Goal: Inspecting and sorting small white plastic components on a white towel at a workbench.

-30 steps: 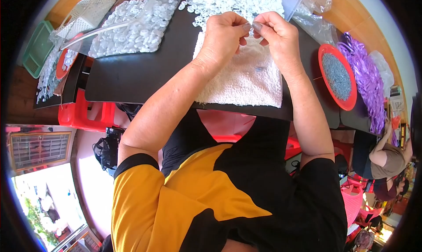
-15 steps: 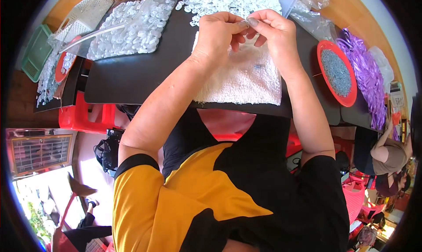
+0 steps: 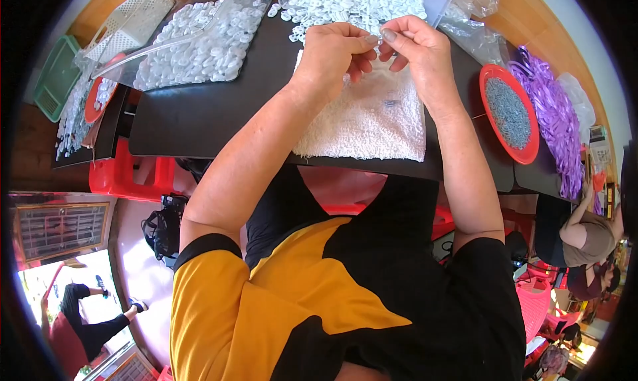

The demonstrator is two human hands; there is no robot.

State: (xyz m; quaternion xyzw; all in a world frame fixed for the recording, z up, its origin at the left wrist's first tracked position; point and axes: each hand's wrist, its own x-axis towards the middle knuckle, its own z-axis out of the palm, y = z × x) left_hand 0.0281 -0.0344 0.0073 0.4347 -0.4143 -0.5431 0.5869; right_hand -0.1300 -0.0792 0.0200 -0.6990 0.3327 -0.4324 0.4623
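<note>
My left hand point(image 3: 332, 57) and my right hand point(image 3: 420, 57) meet fingertip to fingertip over a folded white towel point(image 3: 365, 132). Both are closed in a pinch, thumb against fingers. A tiny pale piece seems to sit between the fingertips, too small to make out. A bit of white also shows under my left palm. On the towel lie a few thin grey metal pieces point(image 3: 392, 104). Just beyond my hands spreads a heap of small white oval plastic pieces point(image 3: 352, 2), partly in a clear container.
Left stands a clear bag point(image 3: 193, 45) of white oval pieces, near a white basket point(image 3: 136, 15) and green basket point(image 3: 58, 79). Right are a red plate point(image 3: 508, 112) of small grey metal pieces and purple ribbon strips point(image 3: 548, 125). Other people are in the background on both sides.
My hands stay pinched together and have shifted very slightly. At the lower left, a person in the background has moved and the broom head is no longer in sight.
</note>
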